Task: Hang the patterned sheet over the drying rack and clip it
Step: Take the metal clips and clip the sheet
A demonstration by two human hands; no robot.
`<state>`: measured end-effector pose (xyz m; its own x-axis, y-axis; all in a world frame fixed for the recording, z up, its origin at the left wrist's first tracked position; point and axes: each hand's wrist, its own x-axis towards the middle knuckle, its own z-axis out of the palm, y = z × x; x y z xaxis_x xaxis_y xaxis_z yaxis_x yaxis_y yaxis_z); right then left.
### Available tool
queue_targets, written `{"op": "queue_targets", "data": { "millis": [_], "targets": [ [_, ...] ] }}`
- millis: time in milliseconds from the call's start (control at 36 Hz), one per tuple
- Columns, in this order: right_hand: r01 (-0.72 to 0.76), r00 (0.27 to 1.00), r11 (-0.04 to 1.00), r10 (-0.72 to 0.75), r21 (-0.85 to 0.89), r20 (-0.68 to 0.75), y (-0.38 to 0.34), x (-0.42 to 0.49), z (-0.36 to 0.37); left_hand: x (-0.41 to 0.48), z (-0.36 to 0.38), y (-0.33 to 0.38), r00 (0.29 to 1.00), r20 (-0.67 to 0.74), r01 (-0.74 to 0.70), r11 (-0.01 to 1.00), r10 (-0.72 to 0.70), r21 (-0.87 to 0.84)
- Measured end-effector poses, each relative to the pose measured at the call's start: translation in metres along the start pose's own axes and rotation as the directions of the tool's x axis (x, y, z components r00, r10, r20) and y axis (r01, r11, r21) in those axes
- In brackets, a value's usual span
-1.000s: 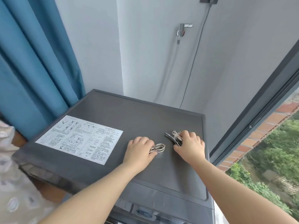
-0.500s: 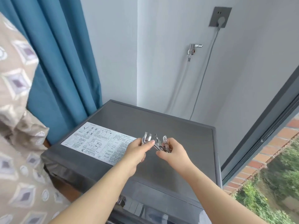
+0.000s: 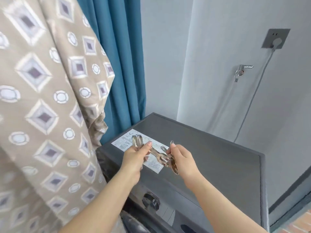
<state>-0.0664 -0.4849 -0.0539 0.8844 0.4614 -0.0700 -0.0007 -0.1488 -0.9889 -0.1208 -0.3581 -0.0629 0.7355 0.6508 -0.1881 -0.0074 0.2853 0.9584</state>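
Grey wall and blue curtain (image 3: 121,64) stand behind a covered washer (image 3: 210,158). A second ago both hands lay on its lid gathering clips (image 3: 158,154). Now the left hand (image 3: 134,158) and right hand (image 3: 182,160) are lifted clear, fingers (image 3: 146,147) curled round the tangled clips above the lid's left edge. Clipping looks next. The sheet (image 3: 42,98) already hangs beside the washer's left edge, near the left hand but untouched; no rack shows.

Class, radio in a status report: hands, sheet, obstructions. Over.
Left hand grips metal clips; right hand grips more. Patterned sheet hangs left, unclipped in view. Nothing seen blocking.
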Motion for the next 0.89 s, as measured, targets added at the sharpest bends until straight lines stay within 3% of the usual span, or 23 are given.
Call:
{"op": "queue_targets", "data": {
  "millis": [111, 250, 306, 417, 694, 889],
  "targets": [
    [0.072, 0.996, 0.997, -0.073, 0.016, 0.049, -0.017, -0.002, 0.012, -0.017, -0.015, 0.023, 0.993, -0.04, -0.105, 0.993, 0.107, 0.048],
    [0.132, 0.968, 0.987, -0.148, 0.091, 0.203, -0.047, -0.013, 0.032, -0.043, -0.045, 0.052, 0.925, -0.159, -0.271, 0.894, 0.344, 0.358],
    [0.144, 0.949, 0.985, -0.164, 0.095, 0.268, -0.059, -0.018, 0.043, -0.059, -0.058, 0.065, 0.899, -0.17, -0.308, 0.859, 0.403, 0.409],
    [0.149, 0.911, 0.972, -0.206, 0.179, 0.358, -0.076, -0.032, 0.065, -0.092, -0.077, 0.089, 0.859, -0.204, -0.34, 0.821, 0.469, 0.458],
    [0.211, 0.867, 0.939, -0.309, 0.273, 0.392, -0.114, -0.052, 0.108, -0.129, -0.126, 0.137, 0.815, -0.236, -0.36, 0.782, 0.529, 0.509],
    [0.066, 0.836, 0.9, -0.285, 0.431, 0.469, -0.16, -0.062, 0.148, -0.136, -0.146, 0.179, 0.772, -0.204, -0.404, 0.712, 0.602, 0.574]
  ]
}}
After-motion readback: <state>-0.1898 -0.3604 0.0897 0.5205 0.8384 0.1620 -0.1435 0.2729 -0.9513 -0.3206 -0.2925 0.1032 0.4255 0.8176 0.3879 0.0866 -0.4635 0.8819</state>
